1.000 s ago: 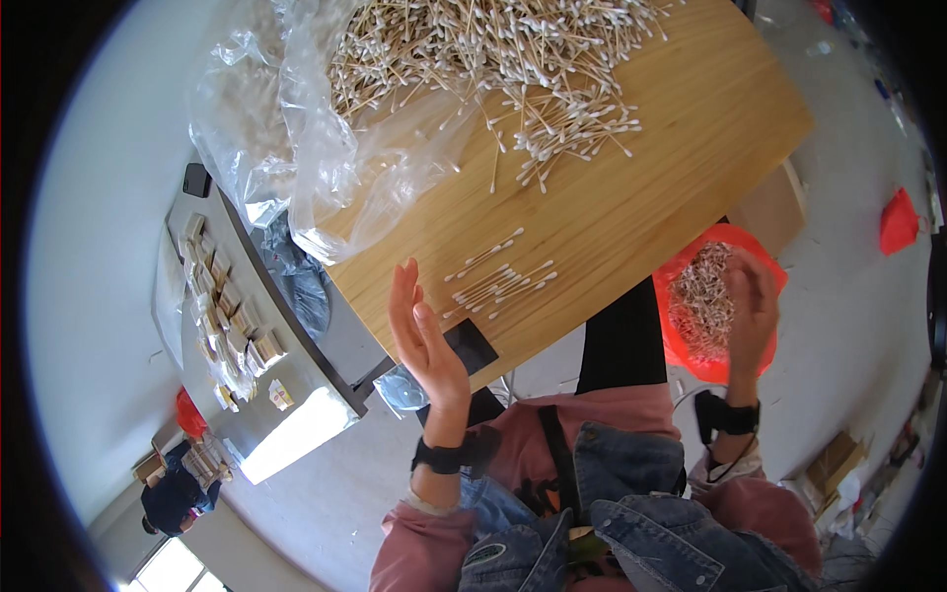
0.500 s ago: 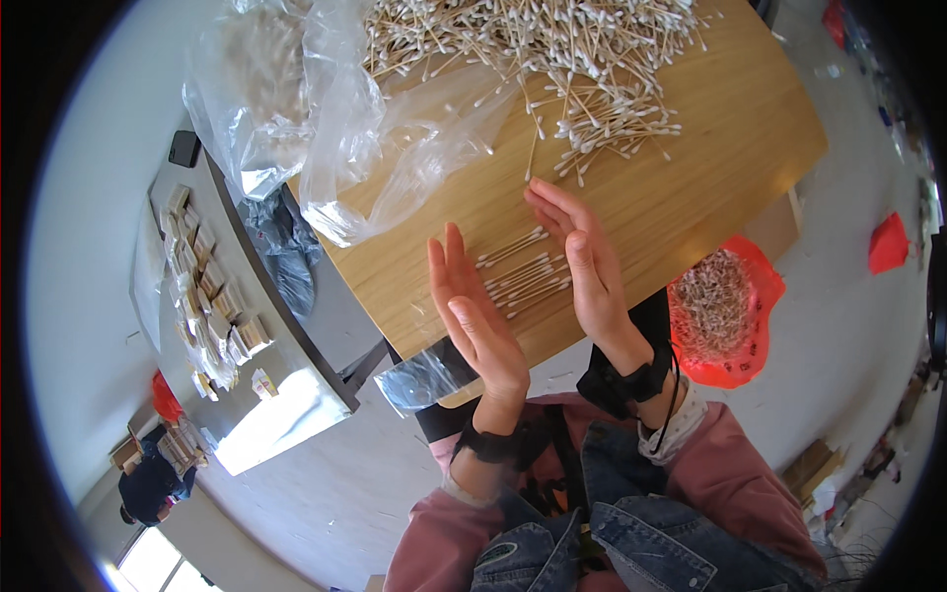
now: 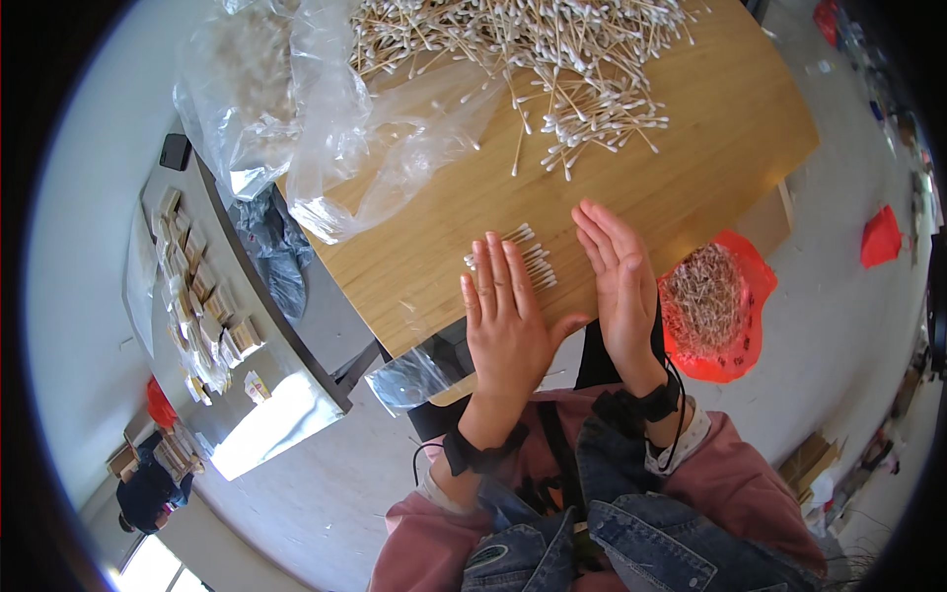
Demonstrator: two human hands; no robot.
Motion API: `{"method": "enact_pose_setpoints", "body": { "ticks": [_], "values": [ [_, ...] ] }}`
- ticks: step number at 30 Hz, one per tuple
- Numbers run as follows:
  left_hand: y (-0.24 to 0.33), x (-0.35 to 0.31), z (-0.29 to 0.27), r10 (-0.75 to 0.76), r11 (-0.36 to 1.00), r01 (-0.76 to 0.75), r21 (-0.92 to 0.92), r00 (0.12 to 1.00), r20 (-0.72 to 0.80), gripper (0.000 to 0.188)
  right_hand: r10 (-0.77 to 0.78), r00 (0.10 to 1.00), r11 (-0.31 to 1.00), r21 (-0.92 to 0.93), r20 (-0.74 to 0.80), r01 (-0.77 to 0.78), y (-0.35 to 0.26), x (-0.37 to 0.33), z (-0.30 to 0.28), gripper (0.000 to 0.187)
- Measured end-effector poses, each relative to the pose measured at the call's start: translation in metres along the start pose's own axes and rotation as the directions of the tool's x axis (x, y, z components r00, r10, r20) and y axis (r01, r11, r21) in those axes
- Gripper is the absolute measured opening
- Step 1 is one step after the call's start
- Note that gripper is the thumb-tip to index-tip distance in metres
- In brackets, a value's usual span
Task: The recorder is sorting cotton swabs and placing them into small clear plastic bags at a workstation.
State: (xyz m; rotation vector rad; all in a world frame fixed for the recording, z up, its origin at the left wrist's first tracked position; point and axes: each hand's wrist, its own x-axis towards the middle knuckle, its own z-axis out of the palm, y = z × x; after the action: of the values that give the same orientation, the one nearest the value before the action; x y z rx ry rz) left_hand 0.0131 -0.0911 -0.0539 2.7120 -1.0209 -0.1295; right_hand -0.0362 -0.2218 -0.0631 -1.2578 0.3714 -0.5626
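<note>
- Hands: two, left hand (image 3: 508,326) and right hand (image 3: 623,296).
- Wristbands (image 3: 478,452): two, one per wrist.
- Wooden tabletop (image 3: 730,128): one.
- Small swab group (image 3: 538,266), toward near edge: one; partly covered, swabs not countable.
- Swab pile (image 3: 582,49), toward far edge: one; swabs too numerous to count.
- Clear bag (image 3: 330,187), left edge: one.
- Red swab-filled bag (image 3: 755,296), beyond near edge: one.

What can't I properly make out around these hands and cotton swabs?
Small swab row: head view, partly covered by the left hand; whether that palm touches it is hidden too.
Large swab pile: head view, cut off by the top edge.
Clear bag: head view, contents blurred behind creased plastic.
Stick pieces in the red bag: head view, too small and tangled to count.
</note>
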Motion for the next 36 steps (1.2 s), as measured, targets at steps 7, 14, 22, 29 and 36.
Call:
{"method": "enact_pose_setpoints", "body": {
  "ticks": [7, 14, 22, 29, 36],
  "values": [
    [0.000, 0.015, 0.000, 0.007, 1.000, -0.007, 0.017, 1.000, 0.019, 0.119, -0.025, 1.000, 0.999, -0.049, -0.012, 0.024, -0.005, -0.003, -0.008, 0.066],
    [-0.004, 0.006, -0.015, -0.001, 0.998, 0.005, -0.068, 0.998, 0.063, 0.118, 0.018, 1.000, 0.999, 0.026, 0.020, -0.018, -0.003, -0.002, -0.007, 0.066],
    [0.000, 0.013, 0.001, -0.455, 0.288, -0.074, -0.955, 0.867, -0.204, 0.085, -0.005, 0.998, 0.995, 0.095, 0.066, -0.001, 0.010, 0.018, 0.020, 0.066],
    [0.006, 0.017, -0.001, -0.556, 0.097, -0.105, -0.990, 0.819, -0.141, 0.083, 0.091, 0.995, 0.982, 0.165, 0.037, -0.096, 0.012, 0.017, 0.031, 0.070],
    [0.005, 0.018, 0.000, -0.553, 0.058, -0.092, -0.994, 0.826, -0.108, 0.078, 0.096, 0.983, 0.981, 0.154, 0.153, -0.120, 0.012, 0.022, 0.033, 0.071]
  ]
}}
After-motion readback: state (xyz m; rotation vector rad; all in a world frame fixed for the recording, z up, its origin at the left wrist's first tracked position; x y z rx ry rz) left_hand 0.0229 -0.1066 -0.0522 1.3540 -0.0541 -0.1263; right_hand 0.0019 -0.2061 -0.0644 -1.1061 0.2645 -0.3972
